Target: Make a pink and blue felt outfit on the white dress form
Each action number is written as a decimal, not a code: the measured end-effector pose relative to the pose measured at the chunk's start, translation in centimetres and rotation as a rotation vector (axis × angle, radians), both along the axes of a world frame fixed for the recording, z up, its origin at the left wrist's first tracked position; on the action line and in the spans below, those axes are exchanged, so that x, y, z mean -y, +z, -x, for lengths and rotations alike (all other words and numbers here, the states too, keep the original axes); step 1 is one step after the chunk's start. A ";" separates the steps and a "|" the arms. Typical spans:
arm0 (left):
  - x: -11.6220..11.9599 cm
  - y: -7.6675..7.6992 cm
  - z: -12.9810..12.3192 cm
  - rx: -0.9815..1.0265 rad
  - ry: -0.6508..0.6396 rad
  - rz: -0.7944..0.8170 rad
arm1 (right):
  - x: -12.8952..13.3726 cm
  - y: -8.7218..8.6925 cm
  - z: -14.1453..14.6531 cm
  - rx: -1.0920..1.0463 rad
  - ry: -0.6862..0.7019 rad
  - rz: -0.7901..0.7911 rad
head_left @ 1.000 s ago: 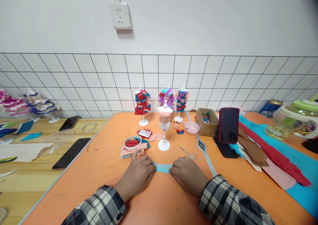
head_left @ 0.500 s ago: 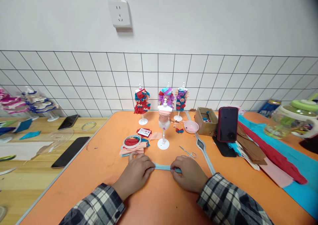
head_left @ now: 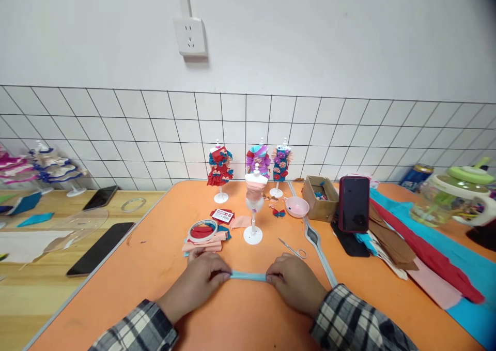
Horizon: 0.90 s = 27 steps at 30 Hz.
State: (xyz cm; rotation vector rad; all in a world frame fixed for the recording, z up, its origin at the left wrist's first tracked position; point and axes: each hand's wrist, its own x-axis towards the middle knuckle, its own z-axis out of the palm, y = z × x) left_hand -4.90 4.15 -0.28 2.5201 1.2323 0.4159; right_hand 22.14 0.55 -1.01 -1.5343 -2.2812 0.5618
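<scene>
Plaid slvs (head_left: 358,317) w/ blk, gry & off-wht checks.

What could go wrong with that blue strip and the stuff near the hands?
The blue strip is pinched between the left hand and right hand, so it might spring crooked if one lets go. The small scissors lie just beyond the right hand, so it could bump them. The nearest mannequin stands on a thin pole, so a knock might tip it.
</scene>
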 end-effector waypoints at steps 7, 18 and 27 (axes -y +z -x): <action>0.1 0.1 -0.7 0.033 0.090 0.086 | -0.5 0.1 0.0 0.024 -0.026 0.051; -0.3 -0.4 -0.8 -0.036 0.191 0.188 | -0.3 0.4 0.1 0.014 -0.053 0.098; -0.3 -0.4 -1.0 -0.075 0.176 0.113 | -0.3 0.8 0.1 0.004 -0.134 0.129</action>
